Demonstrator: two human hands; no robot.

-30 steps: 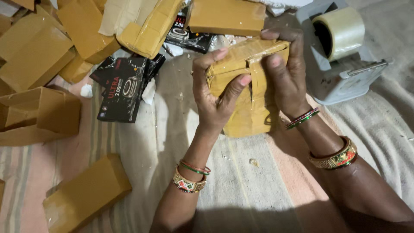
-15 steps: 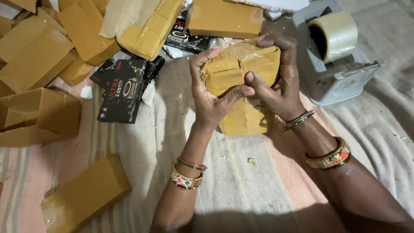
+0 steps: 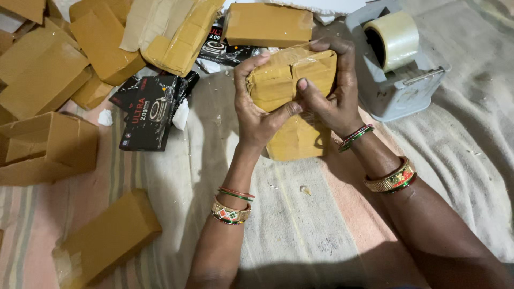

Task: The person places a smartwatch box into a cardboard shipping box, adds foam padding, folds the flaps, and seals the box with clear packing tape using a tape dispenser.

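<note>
Parcel (image 3: 292, 80) lifted slightly in both hands (image 3: 300, 107), tape dispenser (image 3: 399, 80) just beside.

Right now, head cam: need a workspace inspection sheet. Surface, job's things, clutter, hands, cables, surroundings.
Surface: striped cloth spread out, wrinkled, small crumbs on it.
Job's things: taped brown parcel held upright in both hands; another brown parcel lies under it on the cloth.
Clutter: flat brown boxes piled at upper left, one open brown box, one closed brown box at lower left, black printed box, grey tape dispenser with clear roll at upper right.
Hands: left hand and right hand both grip the parcel, thumbs pressing its front; bangles on both wrists.
Cables: nothing seen.
Surroundings: nothing seen beyond the cloth.
</note>
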